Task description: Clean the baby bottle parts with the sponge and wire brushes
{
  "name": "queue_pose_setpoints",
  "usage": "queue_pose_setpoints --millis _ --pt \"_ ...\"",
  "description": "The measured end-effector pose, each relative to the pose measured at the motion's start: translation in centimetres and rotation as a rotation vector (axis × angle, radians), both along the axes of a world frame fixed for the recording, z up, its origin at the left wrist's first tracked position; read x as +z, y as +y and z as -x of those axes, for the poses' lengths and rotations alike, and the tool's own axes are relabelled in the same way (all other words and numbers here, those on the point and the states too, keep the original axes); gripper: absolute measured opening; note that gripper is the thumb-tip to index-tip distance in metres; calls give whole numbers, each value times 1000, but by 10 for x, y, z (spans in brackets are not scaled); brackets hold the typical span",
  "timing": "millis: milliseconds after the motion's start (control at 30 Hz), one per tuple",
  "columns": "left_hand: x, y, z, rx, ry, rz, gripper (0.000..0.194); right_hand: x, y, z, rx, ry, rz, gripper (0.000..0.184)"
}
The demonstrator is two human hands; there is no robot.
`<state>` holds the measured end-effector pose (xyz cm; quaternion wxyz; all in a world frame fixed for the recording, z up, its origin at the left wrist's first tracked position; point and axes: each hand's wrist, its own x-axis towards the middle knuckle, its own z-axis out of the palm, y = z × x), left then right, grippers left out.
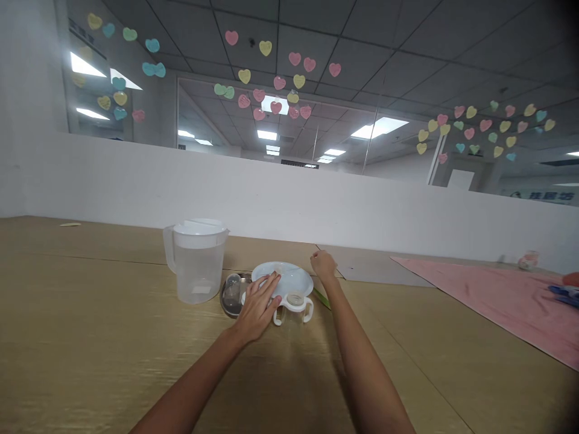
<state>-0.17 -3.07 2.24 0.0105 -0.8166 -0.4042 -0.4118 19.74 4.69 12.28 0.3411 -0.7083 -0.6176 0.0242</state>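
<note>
My left hand (259, 308) has its fingers stretched out, reaching over the near left edge of a pale blue plate (298, 282). Beside its thumb is a clear bottle with a white two-handled collar (296, 303); whether they touch I cannot tell. My right hand (324, 265) is closed just off the plate's far right rim, and anything inside the fingers is hidden. A slim green item (321, 298) lies partly behind my right forearm. Left of my left hand, a round metal dish (225, 304) holds a clear dome-shaped piece (233, 287).
A translucent lidded pitcher (199, 265) stands left of the dish. To the right, a pink cloth (488, 289) covers part of the table, with a small pinkish jar (528, 260) and a blue item (565, 294) on it. A low white wall (289, 205) runs behind.
</note>
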Motion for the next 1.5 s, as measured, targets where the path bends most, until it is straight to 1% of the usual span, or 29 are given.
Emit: queue_pose_setpoints --millis 67,133,167,233,300,333,367,400,467,567,700,800,833,900,933,1000,1033,1100,1133,1200,1233,1333,1433,1500 --pt "0 0 0 -2 -9 3 48 2 -3 2 77 -28 40 34" --pt "0 -1 0 -4 -22 12 48 8 -5 6 200 -48 97 36" --pt "0 -1 0 -6 -28 17 48 11 -7 10 287 -51 148 35" --pt "1 -2 -1 -19 -37 32 48 14 -8 19 529 -34 310 29" --pt "2 -2 0 -33 -48 49 48 10 -8 29 843 29 506 23" --pt "2 -2 1 -35 -59 57 48 7 -8 34 948 67 552 21" --pt "3 -2 1 -34 -71 64 48 3 -7 38 1014 106 563 20" --pt "3 -2 2 -33 -84 70 47 -1 -6 41 1040 145 549 20" --pt "4 -2 4 -37 -104 74 47 -9 -3 45 1069 214 529 21" --pt "6 -3 5 -60 -110 70 48 -17 1 46 1113 295 548 22" --pt "7 -3 5 -9 -117 85 48 -23 4 48 1132 351 600 22" --pt "7 -2 5 22 -120 95 47 -20 2 48 1147 397 589 20" --pt "7 -2 5 17 -120 89 46 -18 1 48 1144 422 555 20" --pt "7 -3 5 2 -122 65 44 -10 -2 45 1110 488 440 21" --pt "7 -3 5 -4 -124 53 43 -5 -3 42 1070 520 366 22" --pt "7 -5 3 -13 -125 39 39 4 -4 36 933 527 205 24" --pt "7 -6 2 -21 -120 40 38 7 -3 32 844 478 132 24" --pt "7 -9 -1 -50 -105 48 35 10 1 24 654 245 38 24" --pt "6 -10 -2 -72 -99 53 34 9 3 21 573 106 22 25" --pt "5 -12 -5 -121 -95 61 34 5 7 16 465 -110 43 24" --pt "5 -13 -6 -141 -96 66 35 1 9 14 437 -169 66 23" --pt "3 -16 -8 -152 -110 87 42 -12 14 15 393 -248 121 20" --pt "4 -18 -9 -142 -116 94 51 -25 16 20 332 -339 158 20" --pt "6 -20 -9 -158 -97 82 52 -32 18 25 294 -394 173 22"
